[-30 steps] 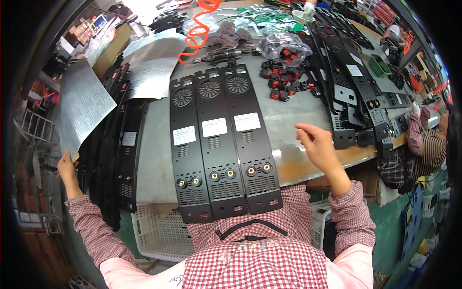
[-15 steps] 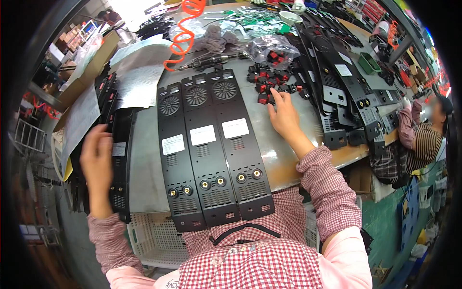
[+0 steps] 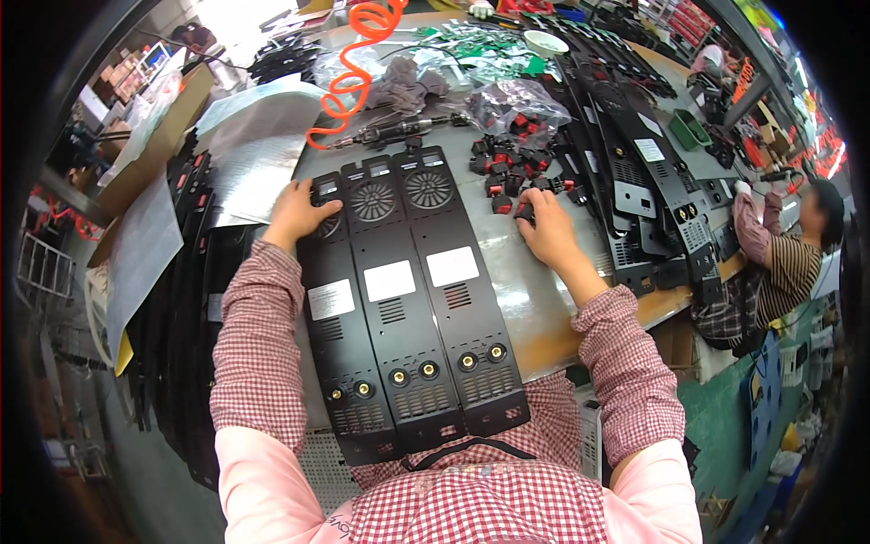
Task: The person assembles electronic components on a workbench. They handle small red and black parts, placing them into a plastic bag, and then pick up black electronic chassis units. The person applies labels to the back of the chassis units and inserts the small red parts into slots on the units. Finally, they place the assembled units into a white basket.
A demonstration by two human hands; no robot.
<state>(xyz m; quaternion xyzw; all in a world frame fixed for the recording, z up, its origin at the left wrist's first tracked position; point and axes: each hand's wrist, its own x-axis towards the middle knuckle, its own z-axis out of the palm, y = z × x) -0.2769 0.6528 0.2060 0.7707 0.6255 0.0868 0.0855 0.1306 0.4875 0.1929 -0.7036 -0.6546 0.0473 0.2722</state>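
Observation:
Three long black metal panels lie side by side in front of me, each with a round fan grille, a white label and two brass-coloured fittings. At the far end of the leftmost panel, my left hand grips the edge, thumb on top and fingers at its outer side. Just right of the panels, my right hand is closed on a small black part, mostly hidden by the fingers. Beyond that hand sits a pile of small black and red parts.
A power screwdriver lies behind the panels, under an orange coiled hose. More black panels are stacked at left and right. A clear bag holds red and black parts. A co-worker sits at the right.
My left hand has moved from above the left stack to the far end of the leftmost panel. The right hand has closed on a small black part beside the pile.

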